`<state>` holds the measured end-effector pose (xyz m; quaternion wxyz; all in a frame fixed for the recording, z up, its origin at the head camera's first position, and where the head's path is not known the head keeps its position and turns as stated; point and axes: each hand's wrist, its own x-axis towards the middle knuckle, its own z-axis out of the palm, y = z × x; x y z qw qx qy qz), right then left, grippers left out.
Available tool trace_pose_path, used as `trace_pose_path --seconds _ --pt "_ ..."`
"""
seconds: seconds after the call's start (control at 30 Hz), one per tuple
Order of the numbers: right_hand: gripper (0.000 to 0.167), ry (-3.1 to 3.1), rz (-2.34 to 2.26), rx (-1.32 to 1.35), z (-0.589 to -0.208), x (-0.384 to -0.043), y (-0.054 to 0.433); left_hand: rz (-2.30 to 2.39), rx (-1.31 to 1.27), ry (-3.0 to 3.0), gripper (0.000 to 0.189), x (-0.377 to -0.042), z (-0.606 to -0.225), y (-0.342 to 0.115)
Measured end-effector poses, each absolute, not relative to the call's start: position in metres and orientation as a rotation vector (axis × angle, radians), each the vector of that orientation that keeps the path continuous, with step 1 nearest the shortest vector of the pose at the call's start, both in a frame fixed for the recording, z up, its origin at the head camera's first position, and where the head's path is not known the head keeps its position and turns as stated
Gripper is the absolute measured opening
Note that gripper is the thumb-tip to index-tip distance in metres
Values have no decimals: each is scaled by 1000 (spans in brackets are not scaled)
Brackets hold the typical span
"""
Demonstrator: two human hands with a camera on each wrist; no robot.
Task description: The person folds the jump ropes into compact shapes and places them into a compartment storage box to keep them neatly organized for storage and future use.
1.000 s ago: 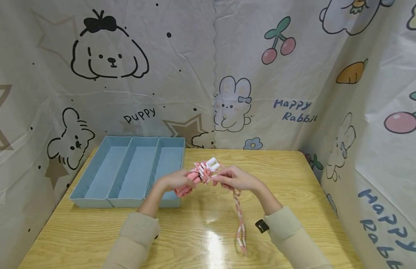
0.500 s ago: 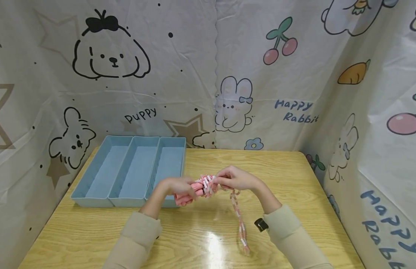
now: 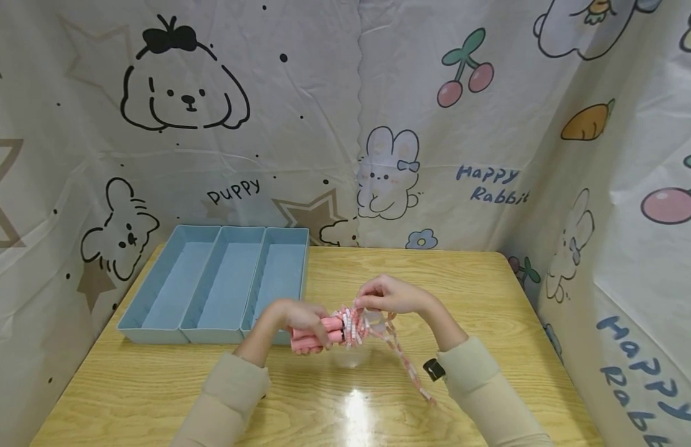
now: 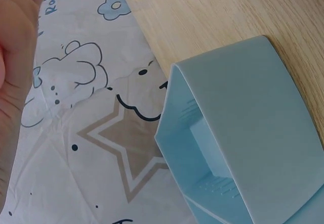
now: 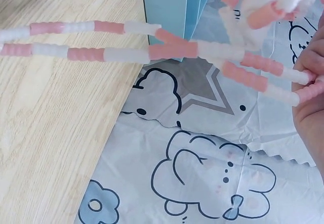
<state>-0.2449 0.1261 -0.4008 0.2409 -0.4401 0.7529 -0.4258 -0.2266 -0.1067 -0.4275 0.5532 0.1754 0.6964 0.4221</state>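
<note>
A beaded jump rope in pink and white hangs between my two hands above the table. My left hand [image 3: 302, 318] grips its two pink handles [image 3: 318, 338], which lie side by side. Around the rope's far end of the handles the beaded cord [image 3: 354, 327] is wound in a bundle. My right hand [image 3: 392, 294] pinches the beaded cord at the top of that bundle. A doubled length of it dangles toward the lower right. In the right wrist view the doubled cord [image 5: 173, 50] runs to the fingers of my right hand [image 5: 310, 114]. The left wrist view shows only part of my left hand [image 4: 14, 77].
Blue trays [image 3: 189, 336] with three long compartments stand at the table's left, just behind my left hand. The wooden table [image 3: 457, 279] meets a printed cloth [image 3: 323, 124] at the back and sides. A black band [image 3: 433, 370] shows at my right cuff.
My left hand has tilted the handles and lowered the wound bundle. The white tips visible earlier are now hidden. The dangling cord has swung to the right.
</note>
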Motion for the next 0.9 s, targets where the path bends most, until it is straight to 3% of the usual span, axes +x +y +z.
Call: trace_pose_path --seconds 0.9 --pt "15 1996 -1261 -1074 -418 -247 116 1101 630 1343 4 -213 -424 -102"
